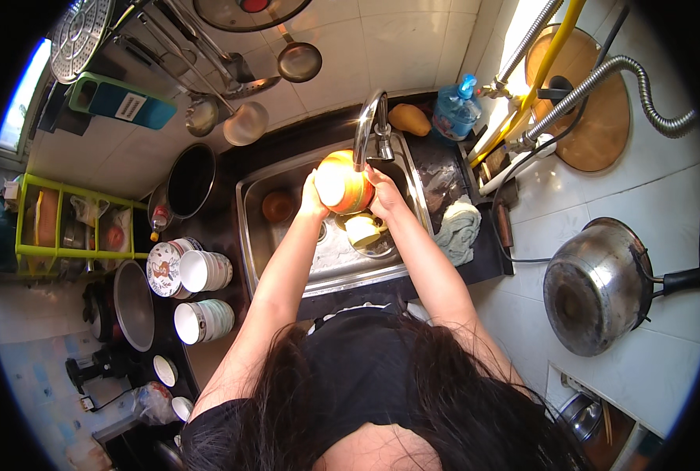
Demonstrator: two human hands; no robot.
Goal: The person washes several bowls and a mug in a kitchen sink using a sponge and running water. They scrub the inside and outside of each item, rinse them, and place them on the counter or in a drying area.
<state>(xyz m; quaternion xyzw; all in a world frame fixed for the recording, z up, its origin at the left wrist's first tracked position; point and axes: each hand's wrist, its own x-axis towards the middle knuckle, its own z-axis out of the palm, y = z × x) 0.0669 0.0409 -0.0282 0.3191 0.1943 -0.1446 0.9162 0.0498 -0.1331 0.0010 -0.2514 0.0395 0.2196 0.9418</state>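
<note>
Under the chrome faucet [364,126], a round orange vessel or fruit [355,197] with greenish streaks is held above the stainless steel sink [270,250]. Its upper left is washed out by sunlight, so its exact kind cannot be told. My left hand [312,197] grips its left side, and my right hand [385,195] grips its right side near the spout. Below them in the basin sits a pale yellow-green cup [363,231], at the right. A brownish-orange round piece [278,206] lies at the basin's back left. No water stream can be made out.
Right of the sink lie a folded cloth [459,229], a blue pump bottle [457,112] and a yellow mango-like fruit [409,119]. Stacked bowls [204,321] crowd the left counter. Ladles [246,123] hang behind; a steel pot [597,288] hangs on the right wall.
</note>
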